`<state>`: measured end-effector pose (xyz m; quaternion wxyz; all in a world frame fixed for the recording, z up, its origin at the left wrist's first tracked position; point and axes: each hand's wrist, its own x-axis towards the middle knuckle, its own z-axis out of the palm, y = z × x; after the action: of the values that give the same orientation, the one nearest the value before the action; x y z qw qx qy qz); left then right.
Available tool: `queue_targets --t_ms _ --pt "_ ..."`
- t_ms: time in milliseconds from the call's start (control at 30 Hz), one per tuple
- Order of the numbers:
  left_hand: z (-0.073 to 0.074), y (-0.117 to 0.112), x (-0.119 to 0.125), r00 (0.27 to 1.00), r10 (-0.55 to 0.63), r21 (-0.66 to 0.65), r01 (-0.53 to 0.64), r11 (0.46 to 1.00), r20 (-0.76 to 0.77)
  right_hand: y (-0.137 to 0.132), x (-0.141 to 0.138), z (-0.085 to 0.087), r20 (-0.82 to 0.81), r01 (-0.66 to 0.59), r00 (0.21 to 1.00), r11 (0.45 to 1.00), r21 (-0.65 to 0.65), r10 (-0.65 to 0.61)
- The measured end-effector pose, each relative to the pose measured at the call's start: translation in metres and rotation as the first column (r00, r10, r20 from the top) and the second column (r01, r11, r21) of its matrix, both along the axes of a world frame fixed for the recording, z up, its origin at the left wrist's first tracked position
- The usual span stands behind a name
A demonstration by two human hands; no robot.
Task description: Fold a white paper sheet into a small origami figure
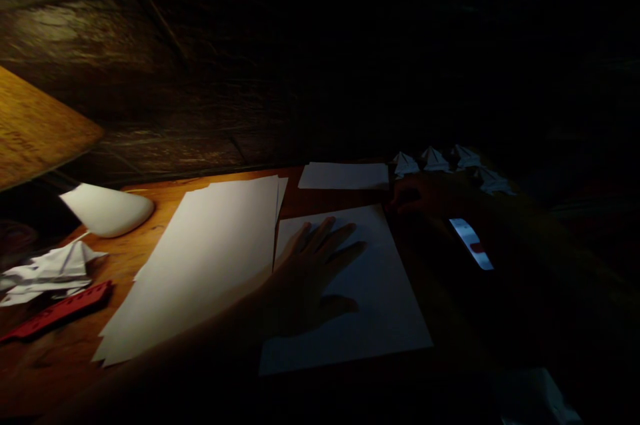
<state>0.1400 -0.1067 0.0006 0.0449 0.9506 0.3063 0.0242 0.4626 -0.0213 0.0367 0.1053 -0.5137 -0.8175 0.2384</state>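
Beneath left hand (307, 282), fingers (340, 236) splayed loose: white paper sheet (375, 292), extending past them toward 4 o'clock. Right hand (414, 197) near sheet's 1 o'clock corner; can't tell grip, dark.

"Where's the left hand (315, 272)?"

"Palm down on a white sheet (383, 298), fingers spread, just right of a larger paper stack (205, 258)."

"And the right hand (413, 197)?"

"Near that sheet's far right corner, though it's so dark there I can't tell whether it grips anything."

"What's beyond?"

"A smaller paper pile (345, 176) on the far side, and four folded paper pieces (434, 159) to its right. Nearer, on the right, a pale lit strip (467, 237)."

"The left side?"

"Crumpled-looking paper (63, 268) beside a red bar (65, 312), both on the wooden table (123, 258)."
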Motion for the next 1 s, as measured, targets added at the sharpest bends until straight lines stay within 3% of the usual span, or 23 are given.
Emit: queue_targets --t_ms 267,467,867,1000 --pt "0.0 0.0 0.001 1.0 0.002 -0.017 -0.002 1.0 -0.002 0.002 -0.006 -0.008 0.003 -0.025 1.0 0.998 0.056 0.024" --pt "0.002 -0.001 0.001 1.0 0.009 -0.028 -0.009 1.0 -0.003 0.001 0.002 -0.005 0.056 0.074 0.995 0.996 0.047 -0.077" --pt "0.003 -0.001 0.002 1.0 0.005 -0.022 -0.005 1.0 -0.012 0.004 -0.008 -0.01 0.001 -0.046 0.999 0.997 0.068 0.046" --pt "0.003 0.0 0.001 1.0 0.007 -0.023 -0.008 1.0 -0.003 0.005 0.0 -0.014 -0.016 0.002 1.0 0.996 0.09 0.0"
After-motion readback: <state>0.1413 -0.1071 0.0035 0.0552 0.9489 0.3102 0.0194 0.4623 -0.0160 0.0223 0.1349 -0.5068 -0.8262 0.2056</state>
